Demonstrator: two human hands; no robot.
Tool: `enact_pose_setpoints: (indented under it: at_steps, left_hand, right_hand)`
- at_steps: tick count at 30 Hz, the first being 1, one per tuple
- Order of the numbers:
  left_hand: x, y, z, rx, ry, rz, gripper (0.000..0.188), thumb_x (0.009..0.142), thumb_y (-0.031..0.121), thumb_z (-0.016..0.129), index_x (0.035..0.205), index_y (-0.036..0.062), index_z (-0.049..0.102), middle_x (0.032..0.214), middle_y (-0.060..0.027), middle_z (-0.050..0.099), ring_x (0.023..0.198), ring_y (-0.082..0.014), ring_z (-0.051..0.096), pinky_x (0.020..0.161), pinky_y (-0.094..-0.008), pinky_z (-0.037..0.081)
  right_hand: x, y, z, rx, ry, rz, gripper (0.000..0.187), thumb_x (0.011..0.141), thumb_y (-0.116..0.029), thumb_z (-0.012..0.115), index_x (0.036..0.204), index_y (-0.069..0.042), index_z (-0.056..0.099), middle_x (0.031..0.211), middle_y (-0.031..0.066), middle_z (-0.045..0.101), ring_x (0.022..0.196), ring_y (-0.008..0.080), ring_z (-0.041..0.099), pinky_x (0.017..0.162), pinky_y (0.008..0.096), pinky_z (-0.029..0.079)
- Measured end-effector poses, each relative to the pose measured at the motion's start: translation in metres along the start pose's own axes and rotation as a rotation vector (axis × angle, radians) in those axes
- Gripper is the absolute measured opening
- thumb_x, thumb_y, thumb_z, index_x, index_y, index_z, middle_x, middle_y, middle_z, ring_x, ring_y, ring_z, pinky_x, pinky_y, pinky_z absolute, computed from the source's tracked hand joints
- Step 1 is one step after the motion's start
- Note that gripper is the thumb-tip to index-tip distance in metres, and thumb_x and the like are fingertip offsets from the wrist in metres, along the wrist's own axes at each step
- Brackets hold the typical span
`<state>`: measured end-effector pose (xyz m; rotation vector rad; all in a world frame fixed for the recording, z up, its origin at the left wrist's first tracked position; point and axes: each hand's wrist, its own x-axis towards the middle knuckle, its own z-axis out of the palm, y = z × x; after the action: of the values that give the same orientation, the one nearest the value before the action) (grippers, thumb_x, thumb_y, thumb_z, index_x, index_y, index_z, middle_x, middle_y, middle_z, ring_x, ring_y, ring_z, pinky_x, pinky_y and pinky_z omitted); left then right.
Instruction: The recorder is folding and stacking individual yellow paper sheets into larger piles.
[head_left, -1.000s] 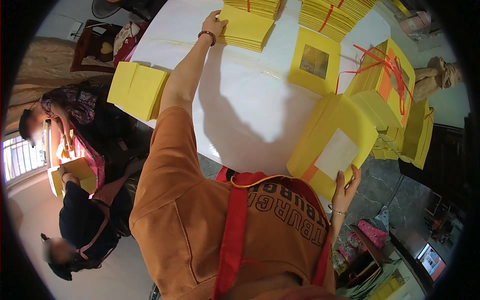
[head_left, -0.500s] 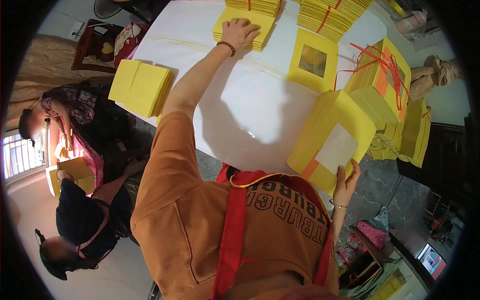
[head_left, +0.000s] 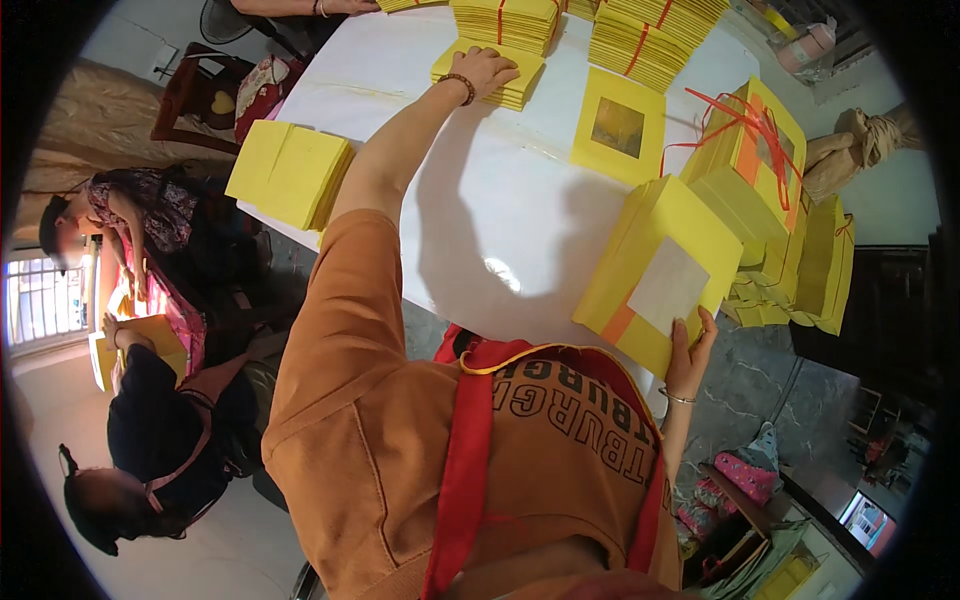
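Observation:
My left hand (head_left: 482, 72), with a beaded bracelet at the wrist, rests on top of a low stack of yellow folded paper sheets (head_left: 512, 92), its fingers spread over the upper face. Close to my body on the right, my right hand (head_left: 690, 358) grips the near corner of a thick yellow paper stack (head_left: 690, 235). Its thumb lies on the front beside a pale rectangle (head_left: 668, 285); some fingers are hidden. Behind my left hand stands a taller yellow stack tied with red string (head_left: 505, 25).
A yellow sheet with a dark picture (head_left: 618, 127) lies on the white table (head_left: 470, 210). Red-strapped bundles (head_left: 735, 170) stand at right, another yellow stack (head_left: 290, 172) at left. Two people work at far left; another person's arm (head_left: 290, 6) reaches in at the top.
The view has shifted slightly, bringing another person's arm in at the top edge. My left hand stays on the low stack and my right hand stays at the corner of the thick one.

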<state>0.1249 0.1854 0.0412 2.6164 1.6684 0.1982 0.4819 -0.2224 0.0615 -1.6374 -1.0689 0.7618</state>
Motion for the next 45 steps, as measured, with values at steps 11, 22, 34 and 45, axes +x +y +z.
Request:
enact_pose_setpoints:
  at_steps: [11, 22, 34, 45]
  left_hand:
    - [-0.092, 0.155, -0.079, -0.640, 0.279, 0.601, 0.020, 0.080, 0.015, 0.058, 0.099, 0.0079, 0.061, 0.094, -0.0116, 0.059, 0.086, -0.0288, 0.056, 0.076, -0.0365, 0.045]
    - [-0.214, 0.246, -0.071, -0.417, -0.074, 0.910, 0.050, 0.064, 0.033, 0.070, 0.104, 0.0062, 0.058, 0.101, -0.0079, 0.055, 0.094, -0.0247, 0.050, 0.080, -0.0367, 0.039]
    - [-0.188, 0.248, -0.092, -0.763, -0.382, 0.734, 0.018, 0.082, 0.020, 0.061, 0.085, 0.0027, 0.064, 0.073, -0.0075, 0.059, 0.070, -0.0214, 0.053, 0.065, -0.0309, 0.044]
    - [-0.176, 0.241, -0.093, -0.769, -0.581, 0.632, 0.025, 0.085, 0.024, 0.056, 0.091, 0.0009, 0.063, 0.075, -0.0103, 0.062, 0.066, -0.0201, 0.056, 0.062, -0.0317, 0.044]
  right_hand:
    - [-0.001, -0.010, -0.001, -0.115, 0.101, -0.087, 0.037, 0.083, -0.011, 0.059, 0.117, -0.006, 0.047, 0.134, 0.0183, 0.029, 0.121, 0.0276, 0.034, 0.099, 0.0352, 0.028]
    - [0.002, -0.016, -0.006, -0.421, 0.173, -0.390, 0.013, 0.071, -0.013, 0.070, 0.079, -0.005, 0.062, 0.105, 0.0106, 0.058, 0.108, 0.0307, 0.049, 0.092, 0.0382, 0.037]
    - [0.000, 0.012, -0.026, 0.185, -0.175, -0.229, 0.051, 0.092, -0.042, 0.030, 0.096, -0.002, 0.061, 0.134, 0.0142, 0.038, 0.125, 0.0252, 0.032, 0.105, 0.0349, 0.019]
    - [0.002, 0.018, -0.022, 0.170, -0.173, -0.240, 0.050, 0.092, -0.043, 0.030, 0.099, -0.005, 0.061, 0.135, 0.0138, 0.037, 0.127, 0.0255, 0.031, 0.105, 0.0361, 0.019]
